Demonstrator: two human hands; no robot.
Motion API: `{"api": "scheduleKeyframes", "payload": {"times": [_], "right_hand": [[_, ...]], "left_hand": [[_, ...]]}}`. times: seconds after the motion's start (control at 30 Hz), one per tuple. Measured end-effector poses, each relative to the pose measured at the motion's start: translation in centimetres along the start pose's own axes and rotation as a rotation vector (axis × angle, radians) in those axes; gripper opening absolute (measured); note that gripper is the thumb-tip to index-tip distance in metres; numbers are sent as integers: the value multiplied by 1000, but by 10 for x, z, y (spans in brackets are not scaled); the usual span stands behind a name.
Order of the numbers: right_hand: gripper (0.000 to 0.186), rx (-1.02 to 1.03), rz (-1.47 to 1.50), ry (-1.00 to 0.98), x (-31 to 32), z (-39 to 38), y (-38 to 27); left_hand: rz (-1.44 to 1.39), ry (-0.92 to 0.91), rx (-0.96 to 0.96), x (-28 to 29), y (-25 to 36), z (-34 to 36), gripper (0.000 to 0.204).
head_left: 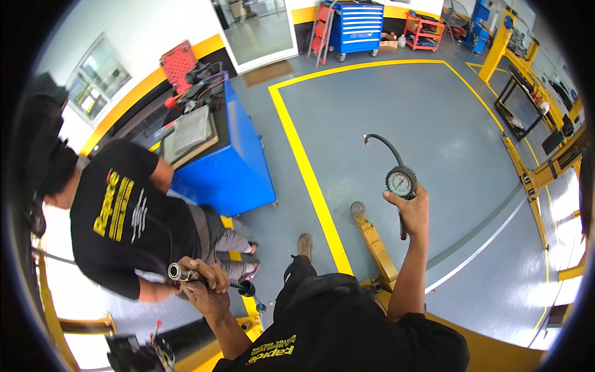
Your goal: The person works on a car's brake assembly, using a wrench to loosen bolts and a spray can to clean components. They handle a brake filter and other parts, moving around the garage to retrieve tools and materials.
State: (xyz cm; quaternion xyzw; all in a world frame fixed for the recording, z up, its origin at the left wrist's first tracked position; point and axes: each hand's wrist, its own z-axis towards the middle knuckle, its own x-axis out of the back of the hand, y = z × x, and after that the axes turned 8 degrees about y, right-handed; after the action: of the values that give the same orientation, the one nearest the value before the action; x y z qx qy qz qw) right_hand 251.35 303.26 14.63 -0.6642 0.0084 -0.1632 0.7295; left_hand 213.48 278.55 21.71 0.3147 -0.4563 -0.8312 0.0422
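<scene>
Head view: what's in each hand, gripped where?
Right hand holds a tyre inflator gauge by its handle, below the dial. Left hand grips an air hose just behind its metal coupler.

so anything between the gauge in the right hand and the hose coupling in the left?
Nothing solid. The right hand holds the tyre inflator gauge raised and apart; the left hand grips the hose coupling low, beside a crouching co-worker. Only open air above the floor lies between them.

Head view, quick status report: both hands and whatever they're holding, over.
Right hand raised, gripping tire inflator gauge. Left hand closed on air hose coupler. Crouched co-worker close beside left hand.
</scene>
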Motion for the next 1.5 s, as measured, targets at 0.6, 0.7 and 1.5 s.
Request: {"api": "scheduleKeyframes", "payload": {"times": [0.6,0.7,1.5], "right_hand": [[41,-328,-275,527,-32,386,94],[42,-384,-302,538,-34,482,132],[59,-494,-730,424,182,1400,439]], "left_hand": [[436,-351,172,-169,-432,479,55],[493,-368,200,-230,-528,533,51],[84,302,327,-855,-1128,991,52]]}}
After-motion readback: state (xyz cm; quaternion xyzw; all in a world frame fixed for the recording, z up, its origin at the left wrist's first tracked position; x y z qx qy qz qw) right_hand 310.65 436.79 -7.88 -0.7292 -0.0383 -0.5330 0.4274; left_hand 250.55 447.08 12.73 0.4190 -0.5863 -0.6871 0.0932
